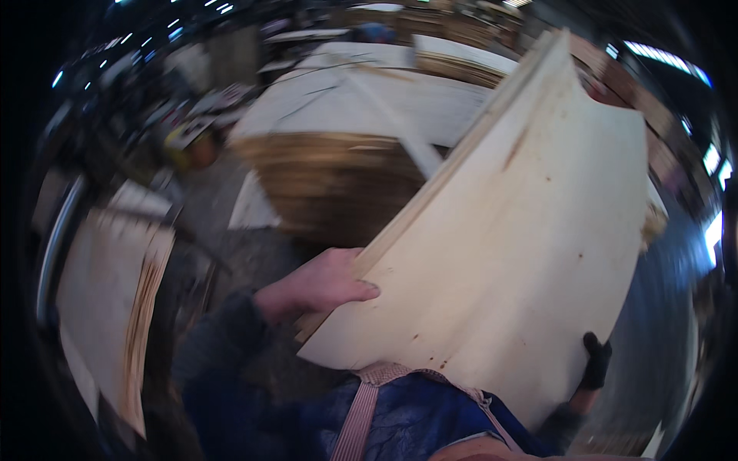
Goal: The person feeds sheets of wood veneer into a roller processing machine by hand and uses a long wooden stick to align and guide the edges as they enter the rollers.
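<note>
Two hands are at work on one bundle of thin, pale wooden sheets (500, 238) with a few small brown specks, which stands tilted in front of the body, its lower edge against a dark blue garment (407, 407) crossed by two pink-striped straps (357, 422). The bundle is several layers thick at its left edge, but the exact count cannot be told. The one bare left hand (314, 286) is closed around that edge near the lower corner, its thumb flat on the front face and its other fingers hidden behind. The one right hand in a black glove (596, 363) is at the lower right edge, thumb raised; how far its fingers close cannot be told. Beyond the bundle is one large, blurred stack of pale sheets with brown edges (323, 173), with one long pale strip (400, 131) slanting across it. One smaller pale stack (108, 284) stands at far left.
</note>
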The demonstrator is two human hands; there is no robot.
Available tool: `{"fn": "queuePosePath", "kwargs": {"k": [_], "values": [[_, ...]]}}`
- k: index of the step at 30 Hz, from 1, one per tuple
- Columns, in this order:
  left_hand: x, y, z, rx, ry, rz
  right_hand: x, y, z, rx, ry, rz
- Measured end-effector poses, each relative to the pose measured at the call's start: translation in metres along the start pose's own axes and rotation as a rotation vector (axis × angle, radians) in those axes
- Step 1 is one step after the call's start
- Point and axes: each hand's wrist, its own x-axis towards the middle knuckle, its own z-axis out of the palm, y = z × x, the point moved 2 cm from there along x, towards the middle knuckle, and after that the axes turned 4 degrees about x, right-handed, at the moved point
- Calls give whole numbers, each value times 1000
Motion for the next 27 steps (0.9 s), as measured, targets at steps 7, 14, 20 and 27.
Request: {"fn": "queuePosePath", "kwargs": {"k": [7,14,20,27], "values": [[-129,24,31,141,369,-171,23,-48,64,9,-277,-24],[-203,124,122,151,726,-344,109,-61,110,-30,-687,-41],[-193,234,196,0,1073,-719,180,-84,207,-5,-1087,-51],[-150,292,224,-210,1400,-985,174,-105,343,50,-1475,-26]]}}
